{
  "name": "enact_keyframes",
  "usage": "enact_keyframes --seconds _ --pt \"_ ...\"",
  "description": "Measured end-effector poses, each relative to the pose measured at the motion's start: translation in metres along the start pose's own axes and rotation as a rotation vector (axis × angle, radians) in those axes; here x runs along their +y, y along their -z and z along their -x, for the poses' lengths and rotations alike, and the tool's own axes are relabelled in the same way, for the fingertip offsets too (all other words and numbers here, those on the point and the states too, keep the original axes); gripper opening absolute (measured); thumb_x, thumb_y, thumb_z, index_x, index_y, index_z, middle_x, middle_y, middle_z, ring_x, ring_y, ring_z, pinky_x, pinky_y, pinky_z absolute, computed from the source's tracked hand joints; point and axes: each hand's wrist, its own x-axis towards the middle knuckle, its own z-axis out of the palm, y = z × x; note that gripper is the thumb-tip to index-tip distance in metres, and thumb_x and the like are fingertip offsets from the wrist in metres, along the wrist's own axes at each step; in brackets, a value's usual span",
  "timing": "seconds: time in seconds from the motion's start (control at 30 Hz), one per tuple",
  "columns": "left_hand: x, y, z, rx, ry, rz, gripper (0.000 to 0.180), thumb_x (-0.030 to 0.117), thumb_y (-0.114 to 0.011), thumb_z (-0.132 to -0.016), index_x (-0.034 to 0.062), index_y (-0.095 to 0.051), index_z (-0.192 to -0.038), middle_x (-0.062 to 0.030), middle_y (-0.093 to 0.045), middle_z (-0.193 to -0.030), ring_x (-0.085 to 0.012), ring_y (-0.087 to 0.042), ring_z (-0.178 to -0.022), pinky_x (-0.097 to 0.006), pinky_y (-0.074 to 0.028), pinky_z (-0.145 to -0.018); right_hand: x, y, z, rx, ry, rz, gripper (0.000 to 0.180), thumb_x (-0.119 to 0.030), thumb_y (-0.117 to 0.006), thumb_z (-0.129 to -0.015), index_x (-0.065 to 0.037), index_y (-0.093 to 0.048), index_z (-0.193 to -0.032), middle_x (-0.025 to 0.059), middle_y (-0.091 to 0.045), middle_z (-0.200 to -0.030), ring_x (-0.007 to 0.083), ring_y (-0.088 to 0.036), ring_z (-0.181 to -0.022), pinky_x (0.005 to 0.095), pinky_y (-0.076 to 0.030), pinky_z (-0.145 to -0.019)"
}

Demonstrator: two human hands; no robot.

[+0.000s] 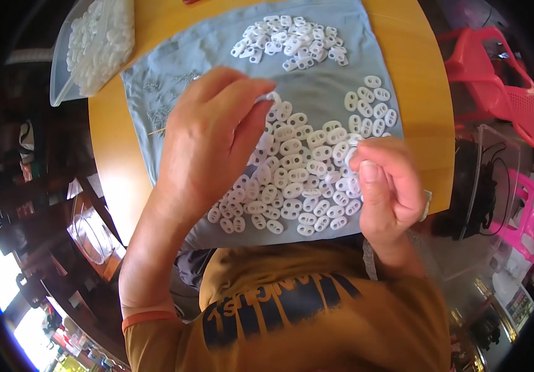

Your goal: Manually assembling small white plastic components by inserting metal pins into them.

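My right hand (391, 186) is closed, its thumb and forefinger pinching a white oval plastic piece (352, 149) at the right side of the spread pieces. Over the middle-left of the cloth, my left hand (208, 133) has its fingers curled together. A bit of white shows at its fingertips, but I cannot tell whether it is held or lies behind them. Beneath and between both hands, many white two-holed oval pieces (292, 161) lie spread out. Small thin metal parts (161, 102) are scattered left of my left hand, partly hidden by it.
A grey-blue cloth (217, 49) covers much of the yellow wooden table (428, 124). At its far side lies a heap of white two-holed pieces (292, 40). A clear plastic container (96, 46) of white pieces stands far left. Red (496, 80) and pink chairs (527, 217) are to the right.
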Motion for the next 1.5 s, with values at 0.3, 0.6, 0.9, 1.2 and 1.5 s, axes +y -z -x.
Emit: enact_keyframes --seconds 0.3,0.6,0.9,1.2,1.5 --pt "-0.012 -0.028 -0.036 -0.062 -0.091 -0.267 0.01 0.01 -0.059 -0.074 0.0052 -0.061 -0.083 -0.0095 -0.056 -0.078 -0.0309 -0.054 -0.077 -0.04 -0.044 -0.068 0.007 0.007 -0.008 -0.02 0.076 -0.055 0.02 0.008 -0.056 -0.076 0.003 -0.06 -0.095 0.0085 -0.057 -0.072 0.0141 -0.051 -0.058 0.0232 -0.04 -0.051" --pt "-0.01 -0.035 -0.037 -0.026 -0.022 -0.226 0.011 0.012 -0.061 -0.075 0.005 -0.061 -0.084 -0.0093 -0.056 -0.08 -0.03 -0.055 -0.076 -0.038 -0.045 -0.069 0.005 0.012 -0.01 -0.111 0.092 -0.099 0.026 0.01 -0.054 -0.073 0.004 -0.059 -0.098 0.0083 -0.058 -0.077 0.0142 -0.052 -0.06 0.0236 -0.041 -0.052" --pt "-0.008 -0.033 -0.037 0.003 -0.039 -0.222 0.006 0.007 -0.06 -0.074 0.0054 -0.059 -0.079 -0.0093 -0.056 -0.076 -0.0289 -0.056 -0.071 -0.036 -0.046 -0.063 0.004 0.011 -0.011 -0.106 0.095 -0.037 0.024 0.01 -0.055 -0.073 0.004 -0.06 -0.096 0.0083 -0.058 -0.075 0.0151 -0.051 -0.06 0.0244 -0.041 -0.052" --pt "0.029 0.006 0.02 -0.051 0.81 1.27 0.01 0.008 -0.054 -0.084 -0.0006 -0.06 -0.088 -0.0057 -0.06 -0.075 -0.0085 -0.051 -0.056 -0.021 -0.042 -0.053 -0.002 -0.001 -0.005 -0.066 0.041 -0.009 0.021 0.008 -0.057 -0.075 0.003 -0.061 -0.095 0.0079 -0.058 -0.074 0.0165 -0.051 -0.061 0.0249 -0.041 -0.054" --pt "0.05 0.033 0.083 -0.345 1.004 1.302 0.02 -0.005 -0.053 -0.076 -0.0016 -0.063 -0.093 -0.0027 -0.058 -0.076 -0.0072 -0.049 -0.057 -0.018 -0.039 -0.053 -0.019 -0.023 -0.016 -0.337 0.156 0.227 0.022 0.003 -0.061 -0.071 0.0 -0.061 -0.093 0.0102 -0.057 -0.08 0.0231 -0.054 -0.067 0.0299 -0.043 -0.058"
